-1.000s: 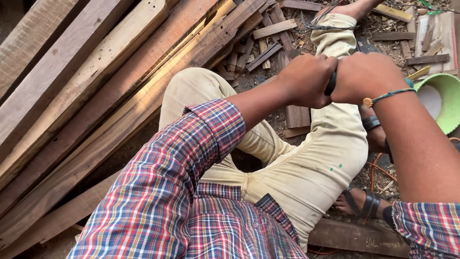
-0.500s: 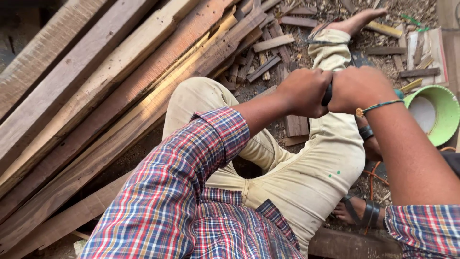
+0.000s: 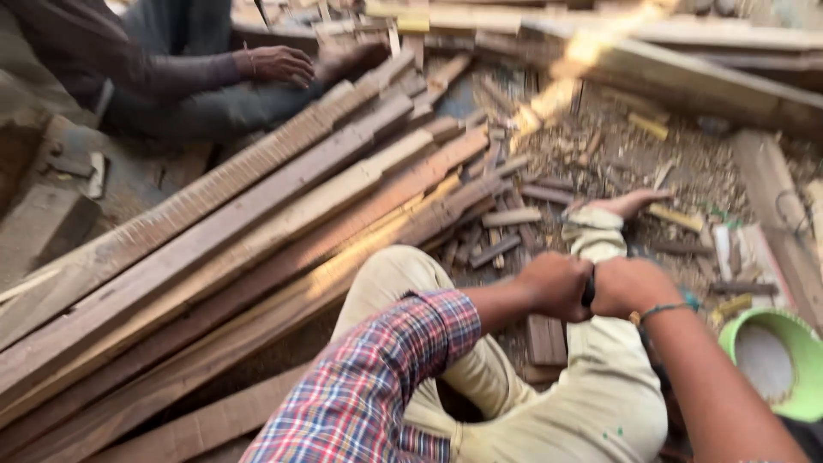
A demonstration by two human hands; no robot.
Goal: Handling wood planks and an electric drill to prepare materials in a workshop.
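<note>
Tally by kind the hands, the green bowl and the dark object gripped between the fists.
Person's own hands: 2, left hand, right hand
Other person's hand: 1
Round green plastic bowl: 1
Small dark gripped object: 1
Total: 5

Left hand (image 3: 555, 285) and right hand (image 3: 630, 287) fisted, knuckles pressed together, forearms converging over the lap

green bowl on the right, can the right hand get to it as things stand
Probably yes. The green bowl sits on the ground just beside the right forearm, with nothing lying between. But the right hand is closed with the left hand around a small dark thing, so it isn't free.
</note>
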